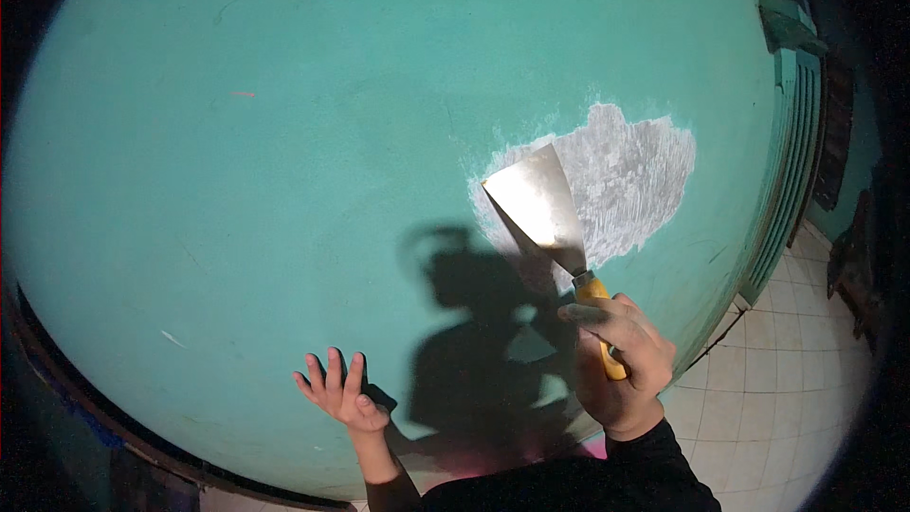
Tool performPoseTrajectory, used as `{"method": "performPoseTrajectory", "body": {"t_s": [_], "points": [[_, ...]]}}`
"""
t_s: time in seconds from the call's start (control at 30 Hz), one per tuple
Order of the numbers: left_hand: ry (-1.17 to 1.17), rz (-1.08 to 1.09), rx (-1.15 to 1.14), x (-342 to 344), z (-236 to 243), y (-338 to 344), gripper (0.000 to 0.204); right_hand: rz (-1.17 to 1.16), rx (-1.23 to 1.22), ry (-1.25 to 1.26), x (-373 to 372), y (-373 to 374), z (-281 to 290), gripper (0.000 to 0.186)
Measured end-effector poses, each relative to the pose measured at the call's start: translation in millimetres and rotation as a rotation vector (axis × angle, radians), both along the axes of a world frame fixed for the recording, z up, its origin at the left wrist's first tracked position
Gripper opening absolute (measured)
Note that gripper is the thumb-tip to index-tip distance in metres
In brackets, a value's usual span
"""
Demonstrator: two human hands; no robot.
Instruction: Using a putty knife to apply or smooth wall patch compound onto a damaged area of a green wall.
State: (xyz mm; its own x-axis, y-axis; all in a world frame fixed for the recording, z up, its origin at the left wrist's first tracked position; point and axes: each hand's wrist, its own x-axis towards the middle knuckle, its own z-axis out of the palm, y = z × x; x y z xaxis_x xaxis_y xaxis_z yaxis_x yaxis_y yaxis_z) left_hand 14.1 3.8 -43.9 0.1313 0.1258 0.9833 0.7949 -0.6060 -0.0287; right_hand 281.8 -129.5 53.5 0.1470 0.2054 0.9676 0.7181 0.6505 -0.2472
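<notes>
Right hand (621,360) grips scraper (540,209) (blade raised); left hand (339,391) flat on wall (237,180).

Head-worn fisheye view, facing a teal wall at close range.

The single camera sits on the person's head and looks forward and slightly down at a painted wall (237,133) that fills most of the round picture, near enough for both arms to reach it. The left hand (339,389) and right hand (621,360) enter from the lower edge. Straight lines bow near the rim: a tiled floor (787,370) curves up on the lower right, beside a teal door frame (791,171). The corners are black.
</notes>
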Motion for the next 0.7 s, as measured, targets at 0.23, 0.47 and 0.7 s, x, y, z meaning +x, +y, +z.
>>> {"method": "performPoseTrajectory", "body": {"t_s": [0.23,0.47,0.7], "points": [[0.023,0.010,-0.029,-1.3,-1.4,1.4,0.051,-0.006,-0.019,0.068,0.8,2.3,-1.6,0.013],[0.030,0.027,-0.011,-4.7,-2.0,3.0,0.051,0.006,0.011,-0.027,13.1,10.2,-2.7,0.028],[-0.002,0.013,0.002,-2.5,0.0,3.2,0.048,0.038,0.074,0.011,17.5,18.7,0.7,0.027]]}}
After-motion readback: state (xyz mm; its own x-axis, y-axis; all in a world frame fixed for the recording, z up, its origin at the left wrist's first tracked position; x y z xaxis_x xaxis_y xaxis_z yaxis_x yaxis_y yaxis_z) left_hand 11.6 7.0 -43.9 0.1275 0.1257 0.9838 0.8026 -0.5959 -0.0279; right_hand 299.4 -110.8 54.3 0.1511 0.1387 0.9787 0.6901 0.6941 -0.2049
